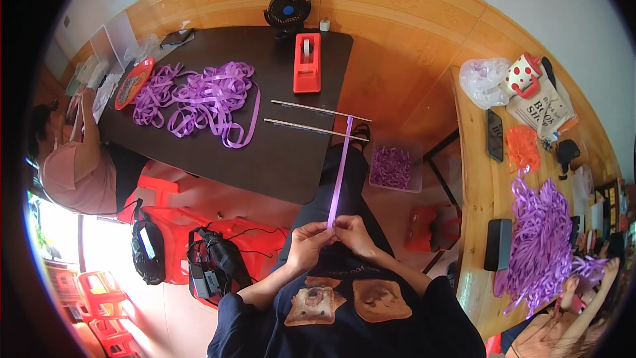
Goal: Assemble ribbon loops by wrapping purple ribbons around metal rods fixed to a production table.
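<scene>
A purple ribbon (340, 176) runs taut toward me from two thin metal rods (318, 109) that jut past the right edge of the dark table. My left hand (310, 242) pinches the ribbon's near end above my lap. Close beside it, my right hand (353, 235) also has its fingers closed on that end; the fingertips of both hands nearly meet. The ribbon's far end is looped over the rods. On the table, loose heaps of purple ribbon (215, 96) lie left of the rods.
A red tape dispenser (307, 66) and a black fan (287, 12) stand at the back of the dark table (265, 172). Below its right side sits a bin of purple pieces (392, 167). The wooden table (477, 192) holds more ribbon (540, 238). People sit at far left and lower right.
</scene>
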The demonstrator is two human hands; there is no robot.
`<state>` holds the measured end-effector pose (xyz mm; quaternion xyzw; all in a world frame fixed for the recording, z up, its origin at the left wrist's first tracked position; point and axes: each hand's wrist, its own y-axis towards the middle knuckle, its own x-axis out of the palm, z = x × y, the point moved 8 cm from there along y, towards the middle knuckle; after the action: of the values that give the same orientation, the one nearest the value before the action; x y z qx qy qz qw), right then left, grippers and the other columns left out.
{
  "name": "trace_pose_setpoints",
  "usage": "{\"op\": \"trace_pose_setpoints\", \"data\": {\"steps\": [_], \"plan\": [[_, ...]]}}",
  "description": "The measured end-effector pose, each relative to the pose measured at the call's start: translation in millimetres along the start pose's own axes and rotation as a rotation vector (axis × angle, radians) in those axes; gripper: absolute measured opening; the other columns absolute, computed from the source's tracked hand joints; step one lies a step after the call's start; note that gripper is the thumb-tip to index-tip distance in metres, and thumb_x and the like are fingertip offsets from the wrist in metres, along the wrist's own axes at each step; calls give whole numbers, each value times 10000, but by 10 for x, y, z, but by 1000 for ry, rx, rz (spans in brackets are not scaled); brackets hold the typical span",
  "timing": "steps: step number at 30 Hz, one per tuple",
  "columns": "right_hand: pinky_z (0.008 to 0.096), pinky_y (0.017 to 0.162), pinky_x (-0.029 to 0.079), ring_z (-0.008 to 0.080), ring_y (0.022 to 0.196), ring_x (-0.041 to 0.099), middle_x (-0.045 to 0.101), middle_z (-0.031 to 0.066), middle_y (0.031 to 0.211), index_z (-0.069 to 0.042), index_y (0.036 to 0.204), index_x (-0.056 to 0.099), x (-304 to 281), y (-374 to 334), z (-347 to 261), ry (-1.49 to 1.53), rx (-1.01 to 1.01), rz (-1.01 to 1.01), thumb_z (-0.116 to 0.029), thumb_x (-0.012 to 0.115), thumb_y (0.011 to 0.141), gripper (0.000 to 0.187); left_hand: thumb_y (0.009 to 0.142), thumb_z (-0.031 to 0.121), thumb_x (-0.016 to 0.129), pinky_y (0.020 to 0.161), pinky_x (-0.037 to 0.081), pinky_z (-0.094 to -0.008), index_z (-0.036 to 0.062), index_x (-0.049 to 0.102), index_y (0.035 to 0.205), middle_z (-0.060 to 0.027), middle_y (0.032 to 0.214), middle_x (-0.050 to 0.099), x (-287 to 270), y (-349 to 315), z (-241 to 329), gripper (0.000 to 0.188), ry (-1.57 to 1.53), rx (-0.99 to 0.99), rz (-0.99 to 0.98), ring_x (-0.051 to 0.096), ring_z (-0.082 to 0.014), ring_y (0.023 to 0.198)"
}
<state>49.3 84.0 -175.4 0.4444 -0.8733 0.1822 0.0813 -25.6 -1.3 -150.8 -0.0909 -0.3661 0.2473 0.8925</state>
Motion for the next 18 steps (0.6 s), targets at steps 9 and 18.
{"op": "trace_pose_setpoints", "data": {"steps": [9,18], "plan": [[188,559,410,63,623,540,624,-4,717,-19,861,678,-90,7,188,-39,63,-14,11,595,808,103,859,-12,640,706,503,-211,-32,678,973,-50,831,674,80,-16,59,122,313,169,12,618,-85,776],[183,497,381,58,561,539,638,17,687,-26,849,689,-47,-59,127,-70,137,-42,-95,655,823,81,830,8,678,690,500,-211,-21,696,939,-55,830,678,-35,-29,238,114,643,331,98,632,-88,758]]}}
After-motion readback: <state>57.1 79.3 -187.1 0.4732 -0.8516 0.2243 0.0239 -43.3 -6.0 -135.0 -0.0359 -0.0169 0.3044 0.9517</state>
